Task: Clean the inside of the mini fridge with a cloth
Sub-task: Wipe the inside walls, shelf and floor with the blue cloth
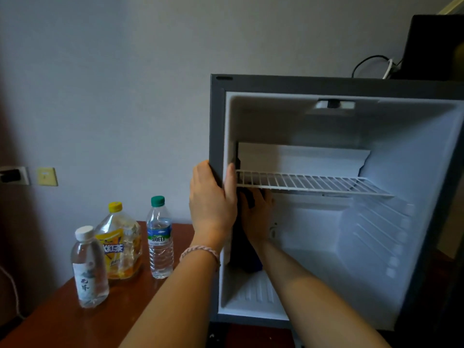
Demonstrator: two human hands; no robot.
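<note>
dark cloth [247,197] sits bunched under your right hand [257,217], pressed against the inner left wall of the mini fridge [296,82], just below the wire shelf [311,183]; more of it hangs down that wall toward the fridge floor. your right fingers are curled into the cloth, though how tightly you grip it cannot be told. your left hand [212,197] clamps the fridge's left front edge, thumb inside the opening, the other fingers wrapped round the outer side; a pale braided bracelet [200,251] circles that wrist. to your left, on the reddish-brown table [57,320], stand three bottles close together: a white-capped water bottle [89,267] nearest you, a yellow-capped tea bottle [120,243] behind it, and a green-capped water bottle [160,237] beside the fridge. farther back, a wall socket [47,176] sits on the grey wall.
</note>
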